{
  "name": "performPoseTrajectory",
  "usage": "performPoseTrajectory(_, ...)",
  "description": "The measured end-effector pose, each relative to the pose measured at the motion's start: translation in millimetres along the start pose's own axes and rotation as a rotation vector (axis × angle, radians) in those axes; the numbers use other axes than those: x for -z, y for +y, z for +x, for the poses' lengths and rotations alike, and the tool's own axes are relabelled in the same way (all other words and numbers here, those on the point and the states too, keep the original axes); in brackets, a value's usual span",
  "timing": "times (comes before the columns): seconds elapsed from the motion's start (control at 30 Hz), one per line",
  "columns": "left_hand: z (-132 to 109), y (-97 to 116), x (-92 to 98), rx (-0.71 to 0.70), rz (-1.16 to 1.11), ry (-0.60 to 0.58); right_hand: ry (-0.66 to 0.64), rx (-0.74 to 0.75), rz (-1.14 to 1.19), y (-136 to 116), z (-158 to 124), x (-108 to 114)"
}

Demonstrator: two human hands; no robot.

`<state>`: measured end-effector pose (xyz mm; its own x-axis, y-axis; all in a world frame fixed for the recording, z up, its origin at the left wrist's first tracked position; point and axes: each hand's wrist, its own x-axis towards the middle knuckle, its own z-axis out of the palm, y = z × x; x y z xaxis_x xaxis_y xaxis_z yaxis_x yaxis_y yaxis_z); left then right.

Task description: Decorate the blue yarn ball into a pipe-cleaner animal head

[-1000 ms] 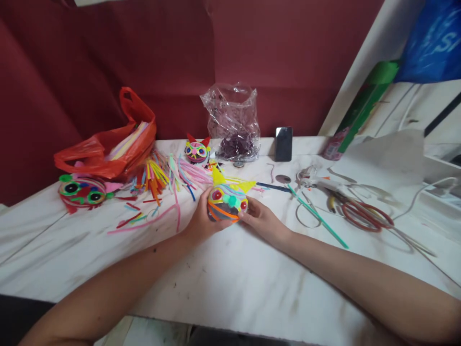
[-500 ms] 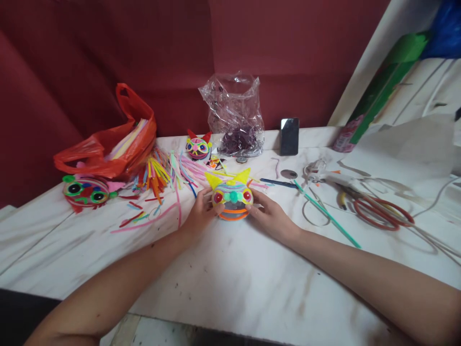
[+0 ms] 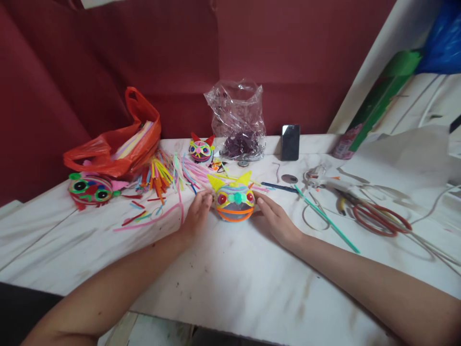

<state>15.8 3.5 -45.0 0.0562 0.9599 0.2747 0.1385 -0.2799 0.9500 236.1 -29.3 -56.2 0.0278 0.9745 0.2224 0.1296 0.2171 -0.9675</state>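
Note:
A small animal-face craft (image 3: pixel 235 198) of wound pipe cleaners stands on the marble-patterned table in front of me. It has yellow pointed ears, red eyes, a teal nose and an orange mouth outline over a grey part. At its left side is my left hand (image 3: pixel 198 211), thumb raised off the face and fingers loosely bent. My right hand (image 3: pixel 279 221) lies along the other side, fingers stretched toward the craft. Neither hand is closed around it; whether the hidden fingertips touch its sides I cannot tell.
Loose pipe cleaners (image 3: pixel 158 175) and a red plastic bag (image 3: pixel 108 151) lie left, beside another craft face (image 3: pixel 91 190). A red-eared one (image 3: pixel 201 149), a clear bag (image 3: pixel 237 120) and a phone (image 3: pixel 290 142) stand behind. Right are a glue gun (image 3: pixel 319 178) and scissors (image 3: pixel 382 218).
Both thumbs have come off the front of the craft, and my hands have loosened to its sides. The orange mouth now shows in full. The whole view has shifted slightly.

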Motion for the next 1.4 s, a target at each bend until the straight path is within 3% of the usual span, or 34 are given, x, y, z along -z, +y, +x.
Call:
performPoseTrajectory(0.17,6.2,6.9,9.8,-0.065,0.184,0.066,0.108,-0.012,0.028,1.3,4.2,2.1)
performPoseTrajectory(0.27,8.5,5.1,9.6,0.008,0.13,0.051,0.106,-0.026,0.008,1.5,6.2,2.4)
performPoseTrajectory(0.4,8.8,-2.8,0.4,0.11,-0.092,-0.136,-0.038,0.026,-0.023,-1.6,5.1,-0.3)
performPoseTrajectory(0.5,5.9,-5.6,-5.2,0.112,-0.109,-0.23,-0.14,0.057,0.019,-5.8,2.6,-2.8)
performPoseTrajectory(0.73,-2.5,-4.4,-5.4,0.028,-0.059,-0.204,-0.163,0.108,0.158,-8.1,0.1,-4.7)
performPoseTrajectory(1.07,-2.1,-0.6,-3.3,0.069,-0.22,-0.277,-0.149,0.035,0.254,-10.3,-1.6,-2.6)
performPoseTrajectory(1.4,-3.3,6.4,0.8,0.078,-0.101,-0.241,-0.102,-0.099,0.337,-8.8,-2.7,-4.8)
